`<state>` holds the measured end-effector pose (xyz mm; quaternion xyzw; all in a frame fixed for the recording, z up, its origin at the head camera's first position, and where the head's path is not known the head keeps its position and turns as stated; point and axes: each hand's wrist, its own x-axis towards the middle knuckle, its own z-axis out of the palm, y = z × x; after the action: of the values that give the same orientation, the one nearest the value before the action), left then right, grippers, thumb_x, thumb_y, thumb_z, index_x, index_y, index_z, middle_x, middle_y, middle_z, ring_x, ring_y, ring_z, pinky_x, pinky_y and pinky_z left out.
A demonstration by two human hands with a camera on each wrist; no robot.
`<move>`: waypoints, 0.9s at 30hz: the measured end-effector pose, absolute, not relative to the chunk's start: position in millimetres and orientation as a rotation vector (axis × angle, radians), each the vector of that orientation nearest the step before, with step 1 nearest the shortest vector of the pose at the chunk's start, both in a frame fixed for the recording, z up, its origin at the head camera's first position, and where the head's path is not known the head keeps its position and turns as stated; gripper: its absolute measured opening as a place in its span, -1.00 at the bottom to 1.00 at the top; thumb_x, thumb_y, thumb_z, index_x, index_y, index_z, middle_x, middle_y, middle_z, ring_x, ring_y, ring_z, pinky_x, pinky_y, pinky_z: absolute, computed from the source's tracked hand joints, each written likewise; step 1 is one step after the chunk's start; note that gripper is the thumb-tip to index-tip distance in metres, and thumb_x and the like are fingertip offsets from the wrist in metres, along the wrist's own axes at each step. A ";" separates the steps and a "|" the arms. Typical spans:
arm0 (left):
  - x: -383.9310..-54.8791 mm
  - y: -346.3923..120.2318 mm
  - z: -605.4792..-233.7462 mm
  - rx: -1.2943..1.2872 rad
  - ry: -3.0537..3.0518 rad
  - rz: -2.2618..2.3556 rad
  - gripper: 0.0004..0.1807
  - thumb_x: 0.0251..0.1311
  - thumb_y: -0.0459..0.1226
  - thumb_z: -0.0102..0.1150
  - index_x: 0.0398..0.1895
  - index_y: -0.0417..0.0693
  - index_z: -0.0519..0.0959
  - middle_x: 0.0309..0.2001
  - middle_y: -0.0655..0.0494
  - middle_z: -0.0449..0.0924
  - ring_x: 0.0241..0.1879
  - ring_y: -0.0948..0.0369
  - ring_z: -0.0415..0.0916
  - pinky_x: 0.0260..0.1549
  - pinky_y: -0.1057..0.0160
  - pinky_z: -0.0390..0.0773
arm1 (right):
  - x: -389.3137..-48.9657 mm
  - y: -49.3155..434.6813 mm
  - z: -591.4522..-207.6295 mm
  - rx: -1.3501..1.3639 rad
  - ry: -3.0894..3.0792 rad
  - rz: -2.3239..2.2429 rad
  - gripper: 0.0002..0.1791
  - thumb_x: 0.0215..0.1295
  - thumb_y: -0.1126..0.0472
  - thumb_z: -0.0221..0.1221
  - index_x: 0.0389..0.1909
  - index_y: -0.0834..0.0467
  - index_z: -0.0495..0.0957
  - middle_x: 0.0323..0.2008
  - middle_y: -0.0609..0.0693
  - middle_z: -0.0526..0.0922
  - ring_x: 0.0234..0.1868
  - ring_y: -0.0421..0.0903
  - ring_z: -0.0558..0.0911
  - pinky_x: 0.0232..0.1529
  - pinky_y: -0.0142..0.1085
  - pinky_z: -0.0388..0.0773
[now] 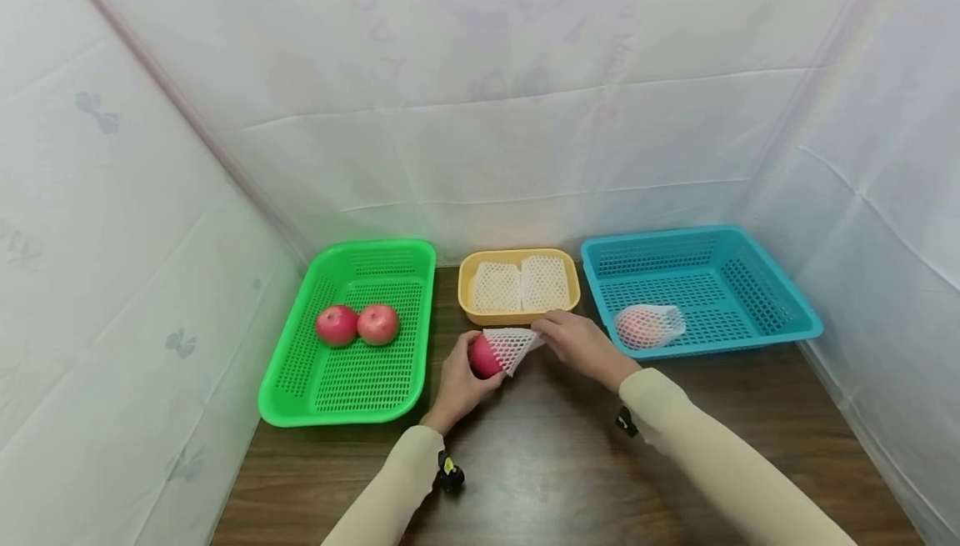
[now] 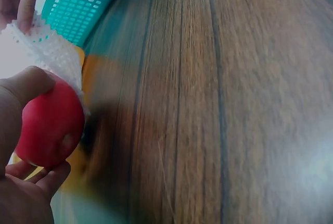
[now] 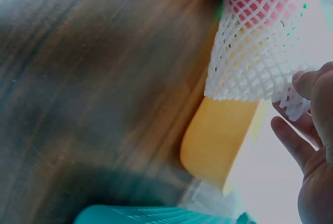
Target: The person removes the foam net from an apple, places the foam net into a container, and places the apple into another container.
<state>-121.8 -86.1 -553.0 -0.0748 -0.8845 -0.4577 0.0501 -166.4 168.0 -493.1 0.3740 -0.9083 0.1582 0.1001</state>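
My left hand grips a red apple, thumb on top and fingers beneath. A white foam net sleeve covers the apple's right part, and its loose end stretches toward my right hand. In the right wrist view, the right thumb and fingers pinch a corner of that sleeve. Apple and sleeve are held over the table, just in front of the yellow basket.
At left, a green basket holds two bare apples. More net sleeves lie in the yellow basket. The blue basket at right contains an apple in a net sleeve. White curtains enclose the wooden table.
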 end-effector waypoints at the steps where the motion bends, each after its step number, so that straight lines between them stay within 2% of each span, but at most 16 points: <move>1: -121.3 -88.1 -553.2 -0.238 -2.696 -1.374 -0.12 -0.04 -0.23 0.61 0.37 -0.12 0.35 0.23 -0.13 0.53 0.15 -0.02 0.54 0.12 -0.03 0.57 | -166.9 167.3 -490.6 1.101 -2.702 0.460 -0.71 0.32 0.28 0.37 0.05 0.08 0.69 -0.07 -0.04 0.70 -0.05 -0.12 0.66 0.03 -0.24 0.66; 7: -116.2 -95.3 -553.7 -0.285 -2.683 -1.292 -0.07 -0.03 -0.20 0.59 0.45 -0.16 0.37 0.27 -0.17 0.51 0.19 -0.08 0.52 0.13 -0.11 0.55 | -167.8 164.6 -477.9 1.074 -2.753 0.461 -0.63 0.30 0.25 0.40 0.13 0.06 0.67 -0.05 -0.07 0.69 -0.03 -0.12 0.66 0.07 -0.22 0.65; 15: -112.8 -100.2 -554.3 -0.313 -2.644 -1.280 -0.14 -0.07 -0.23 0.60 0.36 -0.20 0.43 0.20 -0.13 0.55 0.13 -0.05 0.53 0.10 -0.11 0.56 | -170.6 161.2 -462.0 1.082 -2.685 0.440 -0.66 0.32 0.29 0.37 0.11 0.10 0.68 0.02 0.01 0.70 0.06 -0.05 0.68 0.10 -0.18 0.64; 23: -107.2 -102.5 -550.4 -0.248 -2.681 -1.299 -0.17 -0.06 -0.28 0.60 0.32 -0.17 0.41 0.18 -0.15 0.56 0.12 -0.06 0.56 0.12 -0.10 0.57 | -176.9 162.0 -447.8 1.094 -2.624 0.457 -0.68 0.34 0.23 0.37 0.09 0.12 0.67 0.03 0.02 0.70 0.06 -0.04 0.68 0.09 -0.16 0.65; 27: -104.6 -102.9 -550.5 -0.260 -2.654 -1.276 -0.18 -0.10 -0.33 0.60 0.28 -0.23 0.41 0.17 -0.19 0.57 0.11 -0.09 0.57 0.11 -0.12 0.57 | -182.4 163.8 -440.0 1.070 -2.567 0.499 -0.71 0.34 0.25 0.36 0.05 0.17 0.68 0.00 0.05 0.74 0.03 -0.01 0.72 0.07 -0.13 0.66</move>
<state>-104.6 -102.9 -550.5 -0.0875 -0.8939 -0.4298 0.0927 -182.4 163.8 -440.0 0.3741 -0.8972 0.1743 0.1575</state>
